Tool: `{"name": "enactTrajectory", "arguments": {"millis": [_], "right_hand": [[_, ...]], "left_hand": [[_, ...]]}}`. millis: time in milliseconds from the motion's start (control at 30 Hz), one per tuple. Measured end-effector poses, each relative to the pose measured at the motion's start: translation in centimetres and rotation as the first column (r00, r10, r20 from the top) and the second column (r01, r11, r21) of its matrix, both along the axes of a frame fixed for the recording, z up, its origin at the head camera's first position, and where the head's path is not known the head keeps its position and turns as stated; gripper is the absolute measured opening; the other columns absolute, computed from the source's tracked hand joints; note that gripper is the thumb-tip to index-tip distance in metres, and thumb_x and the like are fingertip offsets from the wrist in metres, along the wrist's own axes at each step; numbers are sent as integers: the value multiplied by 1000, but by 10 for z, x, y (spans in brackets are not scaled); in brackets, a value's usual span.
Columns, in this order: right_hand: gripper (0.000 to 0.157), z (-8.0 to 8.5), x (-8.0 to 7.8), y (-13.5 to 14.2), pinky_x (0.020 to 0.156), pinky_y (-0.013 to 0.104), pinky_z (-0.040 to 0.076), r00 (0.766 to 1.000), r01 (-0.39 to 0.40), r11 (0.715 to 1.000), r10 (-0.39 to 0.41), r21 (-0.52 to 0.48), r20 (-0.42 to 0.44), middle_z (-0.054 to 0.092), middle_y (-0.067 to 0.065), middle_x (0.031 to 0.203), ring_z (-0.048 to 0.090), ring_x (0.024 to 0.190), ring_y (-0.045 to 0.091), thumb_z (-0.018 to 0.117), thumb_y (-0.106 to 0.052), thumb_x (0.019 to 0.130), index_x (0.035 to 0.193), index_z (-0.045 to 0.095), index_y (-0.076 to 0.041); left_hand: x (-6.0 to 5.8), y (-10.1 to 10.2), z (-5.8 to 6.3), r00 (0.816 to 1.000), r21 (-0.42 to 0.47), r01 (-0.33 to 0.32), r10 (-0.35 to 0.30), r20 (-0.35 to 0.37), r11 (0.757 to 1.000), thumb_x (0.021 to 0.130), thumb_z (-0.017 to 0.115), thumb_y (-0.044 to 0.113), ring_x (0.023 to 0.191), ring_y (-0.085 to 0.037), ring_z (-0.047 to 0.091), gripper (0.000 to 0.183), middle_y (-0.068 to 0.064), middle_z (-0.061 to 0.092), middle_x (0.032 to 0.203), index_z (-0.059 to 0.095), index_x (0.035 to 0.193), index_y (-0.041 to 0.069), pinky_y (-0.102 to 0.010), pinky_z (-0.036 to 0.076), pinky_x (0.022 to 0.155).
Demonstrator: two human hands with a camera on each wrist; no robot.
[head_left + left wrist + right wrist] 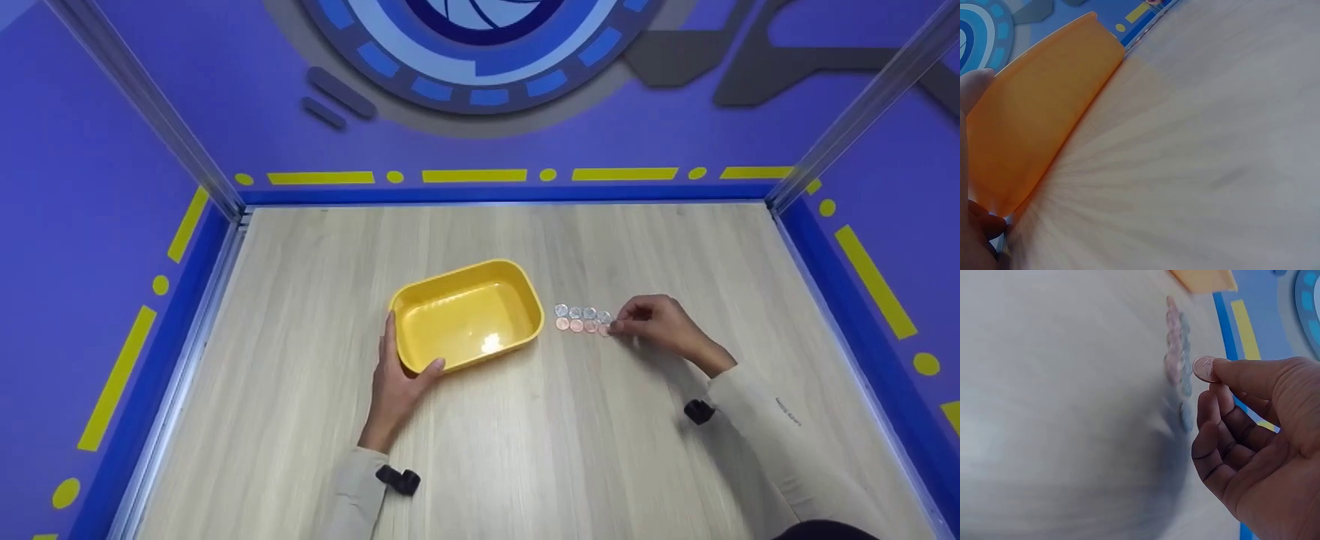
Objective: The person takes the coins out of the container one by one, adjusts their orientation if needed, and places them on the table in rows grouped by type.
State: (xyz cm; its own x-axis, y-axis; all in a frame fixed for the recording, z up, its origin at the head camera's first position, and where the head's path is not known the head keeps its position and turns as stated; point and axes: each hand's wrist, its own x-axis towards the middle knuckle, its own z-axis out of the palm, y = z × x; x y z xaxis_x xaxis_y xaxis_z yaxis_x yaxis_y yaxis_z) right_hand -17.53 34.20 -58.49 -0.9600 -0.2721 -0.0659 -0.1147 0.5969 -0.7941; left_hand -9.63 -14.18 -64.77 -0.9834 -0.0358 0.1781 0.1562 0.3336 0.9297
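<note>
My left hand (394, 382) grips the near-left corner of a yellow plastic basin (466, 315), thumb at the front rim and fingers along the left wall. In the left wrist view the basin's outer side (1044, 112) rises beside that thumb (976, 90). Right of the basin, two short rows of coins lie flat on the table: silver coins (575, 313) behind, copper coins (577, 325) in front. Over their right end, my right hand (664, 326) pinches a copper coin (1203, 369) between thumb and finger. Below it in the right wrist view lies another silver coin (1186, 416).
The light wood tabletop (510, 450) is walled on the left, back and right by blue panels (480, 150) with yellow dashes. Metal posts (862, 112) stand at the back corners. Each sleeve has a black wrist device (699, 411).
</note>
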Motion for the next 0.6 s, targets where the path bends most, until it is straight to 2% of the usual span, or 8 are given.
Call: {"name": "enactTrajectory", "arguments": {"millis": [167, 333, 600], "right_hand": [[11, -10, 6, 10, 61, 23, 47, 998, 48, 998, -46, -35, 47, 76, 12, 88, 59, 70, 11, 87, -12, 96, 97, 81, -3], [11, -19, 12, 10, 57, 23, 46, 995, 102, 994, -101, -42, 26, 76, 13, 86, 56, 65, 9, 86, -12, 97, 96, 81, -3], [8, -32, 20, 3, 69, 22, 47, 985, 166, 986, -166, 9, -44, 75, 8, 91, 61, 79, 14, 83, -7, 98, 99, 79, 0]], "left_hand": [[-1, -1, 0, 1000, 2, -3, 3, 8, 1000, 93, 87, 35, 142, -33, 54, 116, -16, 36, 172, 12, 179, 20, -57, 41, 116], [0, 0, 0, 1000, 4, -5, 4, 18, 1000, 93, 88, 36, 140, -30, 54, 117, -14, 38, 170, 11, 179, 21, -55, 42, 116], [1, 0, 0, 999, 8, -4, 4, 35, 1000, 92, 88, 36, 139, -30, 55, 117, -16, 42, 166, 11, 179, 23, -55, 43, 116]]}}
